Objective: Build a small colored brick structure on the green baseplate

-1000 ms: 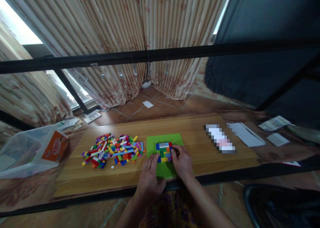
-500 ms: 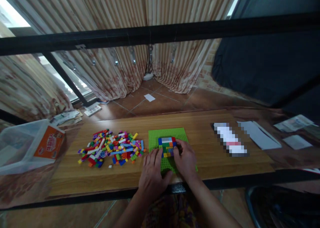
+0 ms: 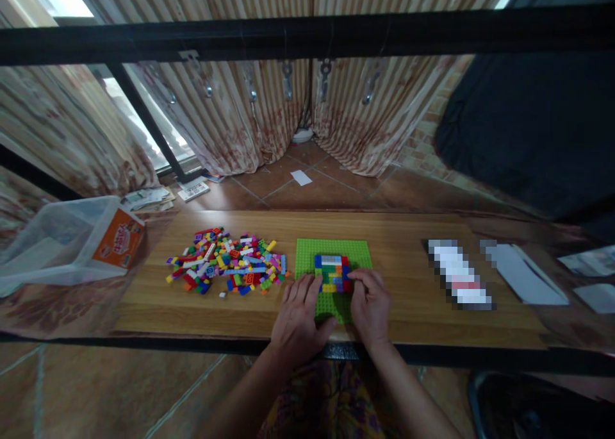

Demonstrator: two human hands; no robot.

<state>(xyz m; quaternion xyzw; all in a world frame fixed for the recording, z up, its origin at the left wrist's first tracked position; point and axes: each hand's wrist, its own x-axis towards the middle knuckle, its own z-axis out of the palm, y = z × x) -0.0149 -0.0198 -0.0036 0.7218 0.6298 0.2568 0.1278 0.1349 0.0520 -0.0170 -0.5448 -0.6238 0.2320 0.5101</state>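
A green studded baseplate (image 3: 307, 247) lies on the wooden board, bearing a low rectangular build of toy building bricks (image 3: 332, 274) in blue, red, white, yellow and green. My left hand (image 3: 300, 314) rests palm down over the plate's lower left, fingers stretched out and fingertips by the build's left side. At the build's right edge is my right hand (image 3: 371, 301), its fingers curled and thumb and index close together at the red and blue bricks. Whatever is between those fingertips is hidden. A loose heap of mixed bricks (image 3: 235, 263) lies left of the plate.
A clear plastic bin (image 3: 72, 234) with an orange label stands at the far left. To the right lie a blurred-out flat object (image 3: 456, 272) and white paper (image 3: 528, 275). A black rail (image 3: 307, 36) crosses in front of the curtains (image 3: 269, 112).
The camera view has turned, so the scene sits further right in the picture. My right hand has drawn back to the build's right edge, uncovering more bricks. My left hand stays beside it.
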